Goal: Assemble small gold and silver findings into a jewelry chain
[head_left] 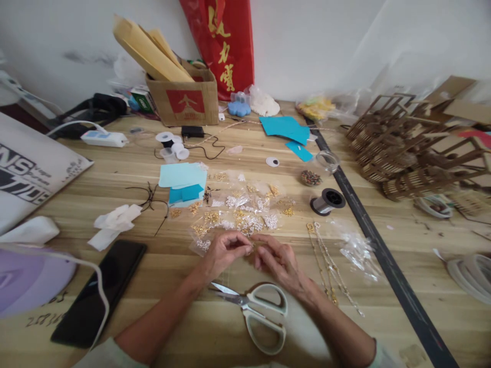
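Left grip (223,253) looks pinched on a tiny piece (252,246), can't tell if the right grip (283,261) beside it is closed, so one slack fingertip could lose it among the gold bits (211,216) just beyond

Surroundings of my worktable (422,250), twelve o'clock straight ahead of me.
At my ten, one black phone (105,286), a white cable (100,286) lying across it, and one purple object (34,278), partly out of view; between ten and eleven, crumpled white tissue (117,222) and a white bag (34,168) with black lettering; at eleven, one white power strip (104,138); between eleven and twelve, one cardboard box (190,99), red-printed, holding tan paper (149,48); near twelve, one red banner (233,46), gold characters, behind the box; between one and two, brown slatted wooden pieces (406,153), heaped; at two, white coils (470,276), blurred.
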The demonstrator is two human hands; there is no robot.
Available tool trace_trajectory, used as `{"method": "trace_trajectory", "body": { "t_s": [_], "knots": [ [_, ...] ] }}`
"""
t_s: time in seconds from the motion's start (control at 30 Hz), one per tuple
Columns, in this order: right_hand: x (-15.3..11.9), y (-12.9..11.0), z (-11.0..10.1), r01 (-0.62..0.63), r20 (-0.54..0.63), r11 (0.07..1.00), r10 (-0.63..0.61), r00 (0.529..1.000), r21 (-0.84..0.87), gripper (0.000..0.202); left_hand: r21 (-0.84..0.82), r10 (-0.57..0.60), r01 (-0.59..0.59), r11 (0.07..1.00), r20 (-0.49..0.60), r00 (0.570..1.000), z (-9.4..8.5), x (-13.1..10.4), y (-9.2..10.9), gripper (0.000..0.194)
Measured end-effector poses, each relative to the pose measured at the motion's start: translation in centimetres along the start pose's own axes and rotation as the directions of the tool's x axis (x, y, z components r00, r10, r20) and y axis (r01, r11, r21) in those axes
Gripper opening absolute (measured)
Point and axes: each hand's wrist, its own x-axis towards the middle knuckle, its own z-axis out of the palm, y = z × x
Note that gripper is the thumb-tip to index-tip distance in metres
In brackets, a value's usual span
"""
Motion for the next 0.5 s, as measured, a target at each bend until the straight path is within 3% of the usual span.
{"method": "trace_trajectory", "body": {
  "t_s": [0.5],
  "knots": [
    [0.10, 0.64, 0.15, -0.047, 0.001, 0.999, 0.047, 0.999, 0.014, 0.022, 0.026, -0.015, 0.015, 1.000, 0.010, 1.000, 0.05, -0.09, 0.36, 0.011]
  ]
}}
